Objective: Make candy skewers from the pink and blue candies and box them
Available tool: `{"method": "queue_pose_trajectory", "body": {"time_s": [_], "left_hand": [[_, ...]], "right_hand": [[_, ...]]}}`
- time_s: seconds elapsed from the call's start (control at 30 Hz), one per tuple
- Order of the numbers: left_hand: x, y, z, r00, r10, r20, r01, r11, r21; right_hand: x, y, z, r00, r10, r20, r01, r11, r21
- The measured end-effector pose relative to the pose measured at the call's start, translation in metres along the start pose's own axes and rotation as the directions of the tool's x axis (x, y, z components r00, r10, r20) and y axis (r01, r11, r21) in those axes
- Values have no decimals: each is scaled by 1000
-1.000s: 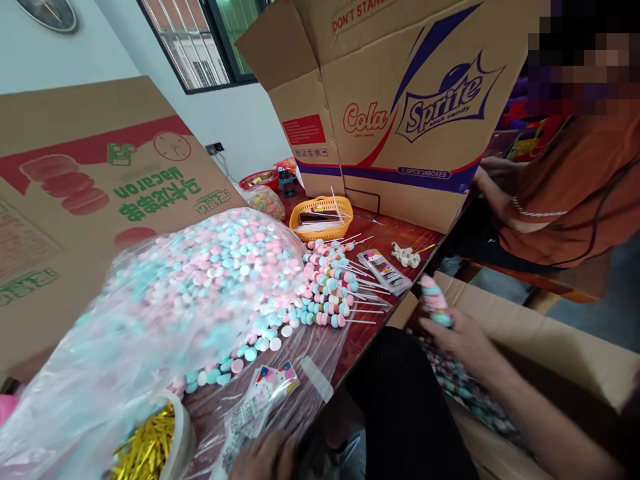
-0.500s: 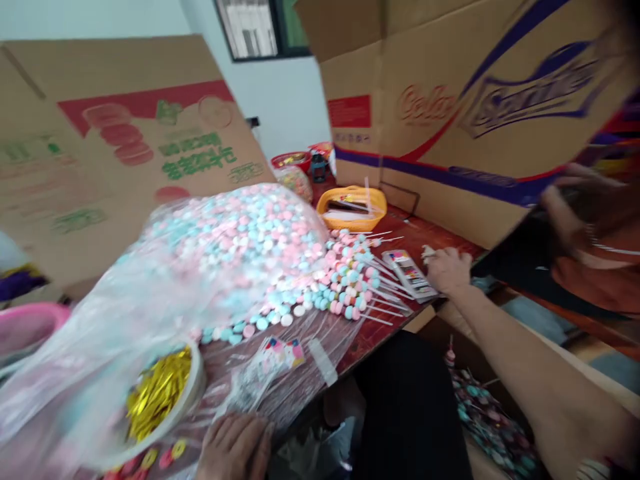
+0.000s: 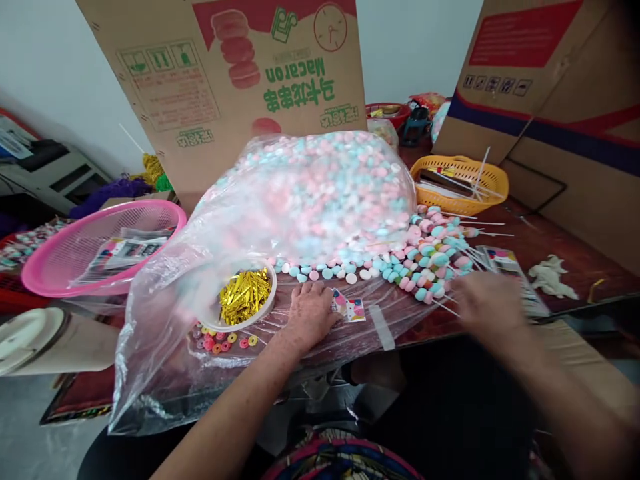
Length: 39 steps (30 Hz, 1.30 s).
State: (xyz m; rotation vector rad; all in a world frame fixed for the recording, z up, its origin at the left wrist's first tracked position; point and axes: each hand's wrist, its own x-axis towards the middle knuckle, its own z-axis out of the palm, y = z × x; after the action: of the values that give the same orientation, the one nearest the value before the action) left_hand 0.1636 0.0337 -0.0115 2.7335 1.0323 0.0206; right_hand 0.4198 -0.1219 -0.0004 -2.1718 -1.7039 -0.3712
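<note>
My left hand lies palm down on the clear plastic at the table's front, fingers forward, partly over printed packets. Just left of it is a round white tub of gold twist ties. My right hand is blurred by motion, beside the white sticks of a pile of pink and blue marshmallow skewers; whether it grips a stick cannot be made out. Behind both hands stands a large clear bag of pink, blue and white marshmallows, with loose ones spilling along its front.
A yellow basket stands behind the skewers. At right lie a stack of printed bags and a crumpled white glove-like thing. A pink mesh basket is at left. Cardboard boxes rise behind. Small ring candies lie below the tub.
The view has swung left. My right hand has left the crumpled white thing and moved to the skewer sticks. My left hand has moved forward from the table edge onto the packets.
</note>
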Motion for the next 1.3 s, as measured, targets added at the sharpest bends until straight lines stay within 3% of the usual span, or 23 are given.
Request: {"method": "queue_pose_trajectory", "body": {"time_s": [0.1, 0.2, 0.27, 0.37, 0.43, 0.53, 0.63, 0.7, 0.77, 0.87, 0.97, 1.03, 1.1, 1.23, 1.3], "left_hand": [[1, -4, 10, 1000, 11, -11, -12, 999, -40], [-12, -13, 12, 998, 24, -66, -30, 995, -100], [-22, -16, 3, 992, 51, -113, -80, 960, -270], [-35, -15, -16, 994, 93, -57, -109, 820, -561], [-42, -9, -26, 994, 102, -35, -103, 813, -573], [-48, 3, -27, 997, 21, -79, -59, 851, -522], [-51, 12, -19, 1000, -30, -10, 16, 756, -654], [-52, 13, -18, 998, 28, 48, 17, 674, -739], [-53, 12, -19, 994, 90, 66, -9, 659, -752], [-54, 9, -20, 997, 82, 6, -56, 732, -678], [-55, 7, -11, 990, 57, -130, -122, 806, -579], [-56, 7, -5, 968, 86, -237, -202, 827, -525], [-56, 7, -2, 942, 124, -311, -271, 829, -489], [-58, 5, -8, 922, 81, -380, -268, 841, -471], [-60, 1, -13, 900, 80, -428, -290, 843, -452]], "right_hand": [[-6, -72, 37, 999, -8, 49, 1, 990, 139], [1, -108, 56, 997, 66, 33, -73, 937, 342], [9, -118, 53, 996, 61, 71, -90, 840, 534], [15, -128, 39, 979, -73, 188, -97, 647, 756], [11, -135, 33, 971, -42, 234, -171, 558, 812], [0, -140, 28, 959, 97, 265, -277, 502, 819], [-6, -136, 22, 959, 83, 271, -277, 470, 838], [-5, -130, 16, 971, -36, 238, -193, 473, 859], [-3, -126, 11, 977, -126, 175, -88, 509, 856], [-5, -128, 14, 994, -44, 98, -53, 589, 806], [-9, -134, 22, 999, 27, 47, -52, 718, 694], [-5, -129, 24, 999, 29, 43, -48, 835, 547], [11, -108, 20, 996, 70, 49, -84, 915, 394], [62, -23, 5, 969, 239, -57, -226, 957, 182], [80, 19, 3, 963, 254, -90, -251, 967, 41]]}}
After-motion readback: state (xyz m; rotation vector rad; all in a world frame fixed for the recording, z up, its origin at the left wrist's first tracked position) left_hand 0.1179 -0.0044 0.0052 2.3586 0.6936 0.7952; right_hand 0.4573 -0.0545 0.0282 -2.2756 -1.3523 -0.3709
